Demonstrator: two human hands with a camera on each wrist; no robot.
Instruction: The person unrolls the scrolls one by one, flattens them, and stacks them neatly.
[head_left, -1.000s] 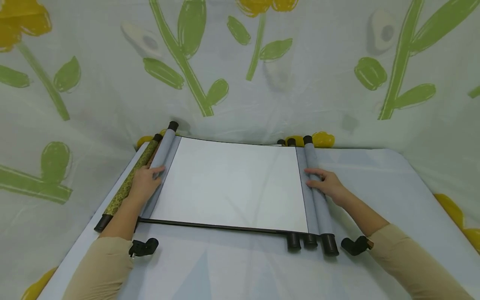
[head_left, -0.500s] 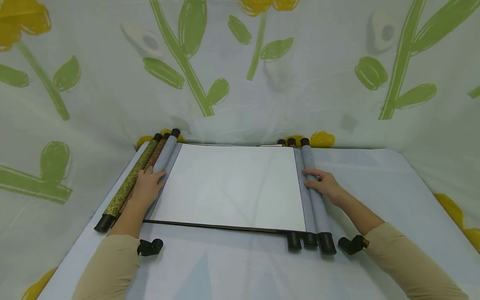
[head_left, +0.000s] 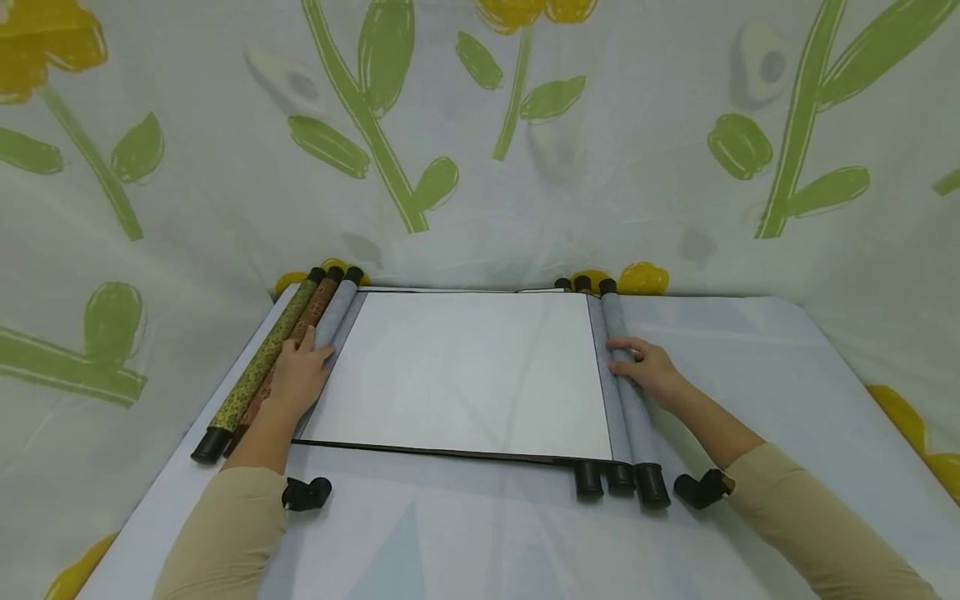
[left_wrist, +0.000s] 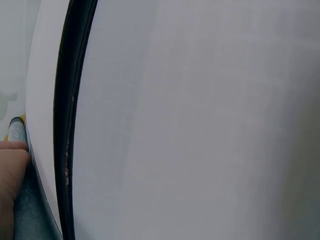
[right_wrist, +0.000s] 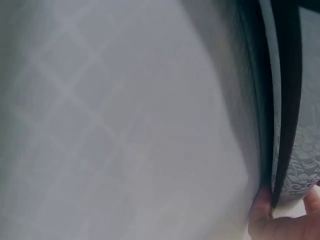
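An unrolled hanging scroll (head_left: 465,375) lies across the middle in the head view, its white sheet bordered in grey-blue. The left hand (head_left: 300,379) grips the scroll's left roll (head_left: 339,304), with the thumb on the sheet side. On the other end, the right hand (head_left: 651,368) holds the right roll (head_left: 636,421) between thumb and fingers. The left wrist view catches part of the left hand (left_wrist: 11,185) at the edge, beside the scroll's dark lower rim (left_wrist: 64,125). Thumb and fingertips of the right hand (right_wrist: 282,227) show around the patterned roll (right_wrist: 302,155) in the right wrist view.
Left of the scroll lie a yellow-green patterned roll (head_left: 258,367) and a brown patterned roll (head_left: 311,312). Two black end knobs (head_left: 588,482) of other rolls poke out beneath the right side. A flowered cloth wall (head_left: 637,200) rises behind the pale table (head_left: 750,358).
The left roll has come down and right, exposing more of the brown roll beside it, and the left hand moved with it. The right hand and right roll have shifted slightly left.
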